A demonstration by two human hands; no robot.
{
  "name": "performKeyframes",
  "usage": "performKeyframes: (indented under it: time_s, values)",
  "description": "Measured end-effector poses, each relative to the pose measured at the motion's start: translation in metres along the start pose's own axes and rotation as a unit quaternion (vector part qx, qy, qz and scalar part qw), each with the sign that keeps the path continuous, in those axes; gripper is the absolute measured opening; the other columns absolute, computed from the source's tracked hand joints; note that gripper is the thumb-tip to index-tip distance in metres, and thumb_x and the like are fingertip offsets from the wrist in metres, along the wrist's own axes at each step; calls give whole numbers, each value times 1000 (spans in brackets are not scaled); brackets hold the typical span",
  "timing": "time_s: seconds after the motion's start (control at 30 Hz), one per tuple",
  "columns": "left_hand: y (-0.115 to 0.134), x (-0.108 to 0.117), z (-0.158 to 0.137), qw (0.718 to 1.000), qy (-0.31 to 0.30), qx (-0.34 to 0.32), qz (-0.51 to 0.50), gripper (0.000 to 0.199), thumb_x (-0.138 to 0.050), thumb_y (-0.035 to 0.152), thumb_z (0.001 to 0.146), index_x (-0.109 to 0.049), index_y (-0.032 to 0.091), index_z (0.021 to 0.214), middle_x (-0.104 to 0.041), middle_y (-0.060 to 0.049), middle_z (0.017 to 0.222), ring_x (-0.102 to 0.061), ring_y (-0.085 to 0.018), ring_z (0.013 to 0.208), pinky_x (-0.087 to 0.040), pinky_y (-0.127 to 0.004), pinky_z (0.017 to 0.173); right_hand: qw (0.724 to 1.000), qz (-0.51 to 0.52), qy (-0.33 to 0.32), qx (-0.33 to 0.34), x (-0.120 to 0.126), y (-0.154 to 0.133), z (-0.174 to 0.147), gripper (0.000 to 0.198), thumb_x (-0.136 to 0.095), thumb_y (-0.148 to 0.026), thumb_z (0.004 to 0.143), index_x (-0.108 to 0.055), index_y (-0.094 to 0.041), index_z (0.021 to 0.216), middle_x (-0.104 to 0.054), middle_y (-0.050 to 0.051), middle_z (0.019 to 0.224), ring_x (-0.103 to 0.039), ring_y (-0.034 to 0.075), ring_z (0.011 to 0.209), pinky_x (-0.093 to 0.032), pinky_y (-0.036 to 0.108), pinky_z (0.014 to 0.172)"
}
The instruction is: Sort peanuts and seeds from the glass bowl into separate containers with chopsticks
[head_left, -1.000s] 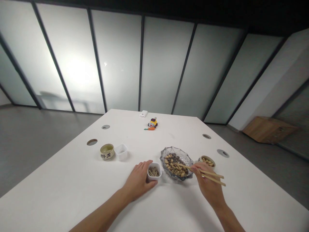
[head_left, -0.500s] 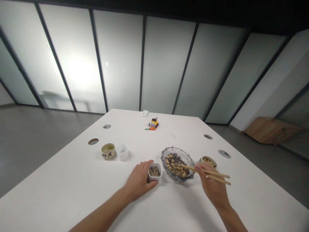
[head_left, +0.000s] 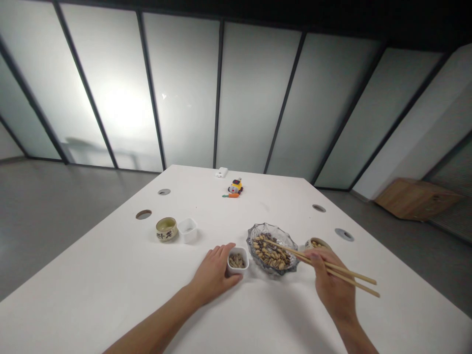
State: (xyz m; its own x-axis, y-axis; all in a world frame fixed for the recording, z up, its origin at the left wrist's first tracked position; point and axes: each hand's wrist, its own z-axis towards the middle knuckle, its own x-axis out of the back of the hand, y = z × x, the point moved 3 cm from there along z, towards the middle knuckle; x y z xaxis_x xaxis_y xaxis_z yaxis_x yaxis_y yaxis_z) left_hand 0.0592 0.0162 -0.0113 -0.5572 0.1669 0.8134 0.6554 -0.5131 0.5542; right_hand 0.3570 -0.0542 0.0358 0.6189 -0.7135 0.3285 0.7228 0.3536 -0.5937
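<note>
My left hand [head_left: 216,270] is wrapped around the left side of a small white square cup [head_left: 246,271], which stands on the table and holds striped sunflower seeds [head_left: 236,261]. In my right hand [head_left: 334,282] is a pair of wooden chopsticks [head_left: 306,256]; their tips reach into a clear faceted glass bowl [head_left: 254,229]. Mixed nuts and dark seeds [head_left: 271,253] fill that bowl, just right of the cup. Whether the tips pinch anything is too small to tell. Behind my right hand, partly hidden, sits a small ceramic bowl [head_left: 308,243] with pale nuts.
On the left stand an olive ceramic bowl [head_left: 166,234] with dark characters and a white plastic cup [head_left: 188,234]. A yellow toy car [head_left: 236,186], an orange toy carrot [head_left: 231,195] and a white device [head_left: 221,172] lie farther back. Several round holes pierce the white table [head_left: 110,285].
My right hand has shifted slightly right, and the chopstick tips have moved left and toward the far side within the glass bowl. My left hand stays on the cup.
</note>
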Motion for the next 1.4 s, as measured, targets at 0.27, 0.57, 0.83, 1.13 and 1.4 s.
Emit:
performKeyframes:
  time_s: [0.27,0.57,0.83,1.13,1.4]
  values:
    - [-1,-1,0,1000,4,3,1,70,-77,35,84,-47,21,146,-66,-13,132,-61,-35,122,-45,-49,107,981,181,-49,-55,-19,-13,-18,36,-64,-50,99,-72,-22,77,-72,7,80,-70,23,78,-60,37,70]
    - [-2,-1,-1,1000,2,-6,5,72,-78,33,85,-45,20,147,-64,-14,137,-60,-34,124,-45,-49,109,997,-32,-20,73,-1,-11,2,35,-59,-48,103,-73,-24,80,-73,4,79,-69,21,76,-56,36,75]
    - [-3,-2,-1,1000,9,-9,5,71,-79,34,85,-45,22,147,-66,-13,132,-62,-34,120,-47,-49,106,992,-29,-104,64,-14,-10,-4,35,-58,-43,104,-73,-25,79,-73,3,81,-70,21,80,-56,33,74]
    - [-3,-3,-1,1000,14,-11,10,73,-80,35,84,-45,21,148,-65,-13,134,-62,-34,122,-47,-49,107,995,-35,-61,70,-7,-3,0,35,-60,-44,103,-79,-26,79,-76,3,83,-71,21,81,-58,35,78]
    - [-3,-2,0,1000,7,-5,11,72,-79,34,84,-46,22,147,-65,-13,136,-61,-35,124,-46,-49,108,999,52,-4,-6,-6,-10,-10,30,-59,-40,104,-77,-24,86,-75,5,87,-71,23,84,-58,39,81]
